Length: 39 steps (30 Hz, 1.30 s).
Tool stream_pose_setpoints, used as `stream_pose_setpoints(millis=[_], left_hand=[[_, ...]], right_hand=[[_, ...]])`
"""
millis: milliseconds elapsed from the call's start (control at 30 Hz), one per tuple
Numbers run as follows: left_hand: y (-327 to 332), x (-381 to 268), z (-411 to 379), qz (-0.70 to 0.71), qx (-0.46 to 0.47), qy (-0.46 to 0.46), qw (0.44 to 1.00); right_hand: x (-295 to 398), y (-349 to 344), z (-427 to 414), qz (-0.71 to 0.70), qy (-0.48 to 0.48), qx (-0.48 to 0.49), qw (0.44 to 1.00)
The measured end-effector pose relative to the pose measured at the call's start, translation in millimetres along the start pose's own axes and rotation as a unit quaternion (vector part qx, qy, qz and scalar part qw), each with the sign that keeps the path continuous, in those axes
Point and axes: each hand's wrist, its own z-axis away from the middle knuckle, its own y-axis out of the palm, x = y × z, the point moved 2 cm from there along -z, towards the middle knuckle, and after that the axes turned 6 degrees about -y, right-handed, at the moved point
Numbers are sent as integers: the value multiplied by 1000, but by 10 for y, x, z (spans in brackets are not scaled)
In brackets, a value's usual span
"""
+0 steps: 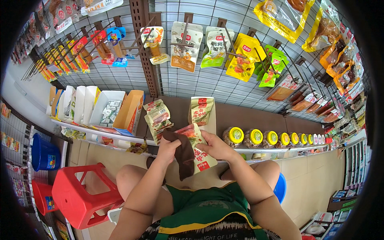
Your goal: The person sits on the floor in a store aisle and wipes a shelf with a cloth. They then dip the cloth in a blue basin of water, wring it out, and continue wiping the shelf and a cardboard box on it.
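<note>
My left hand (169, 148) grips a dark brown cloth (184, 157), which hangs down against a cream and red snack packet (203, 154). My right hand (216, 146) holds that packet by its right side, thumb on its face. Both hands are above my knees, in front of the shelf edge. Behind them, an open white display box (211, 118) holds upright packets (201, 111) of a similar colour. To its left, a loose stack of snack packets (157, 115) lies on the brown shelf.
Open cartons (129, 114) stand at the shelf's left; yellow-lidded jars (234, 136) line its right. Snack pouches (186, 46) hang from hooks on the wire grid above. A red plastic stool (75, 195) and a blue bucket (45, 151) are at left, another blue container (280, 187) behind my right knee.
</note>
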Motion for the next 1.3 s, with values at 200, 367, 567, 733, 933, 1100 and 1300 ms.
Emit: stream_pose_setpoints(millis=[200, 367, 567, 733, 933, 1100, 1300], left_hand=[[-143, 20, -36, -143, 6, 9, 990], [-135, -62, -45, -383, 127, 6, 915], [-75, 179, -37, -391, 73, 6, 917], [-103, 254, -65, -188, 25, -45, 981], [-84, 362, -83, -242, 91, -16, 966], [-7, 221, -36, -266, 11, -14, 964], [-101, 261, -83, -209, -62, 55, 974]], right_hand=[[99, -132, -38, 159, 23, 106, 981], [250, -206, -55, 256, 57, 201, 944], [323, -279, -182, 341, 99, 255, 899], [391, -370, -215, 319, 117, 282, 897], [315, -351, -207, 309, 123, 337, 881], [154, -531, -34, 237, 71, 182, 951], [-18, -849, 306, -109, 102, -113, 982]])
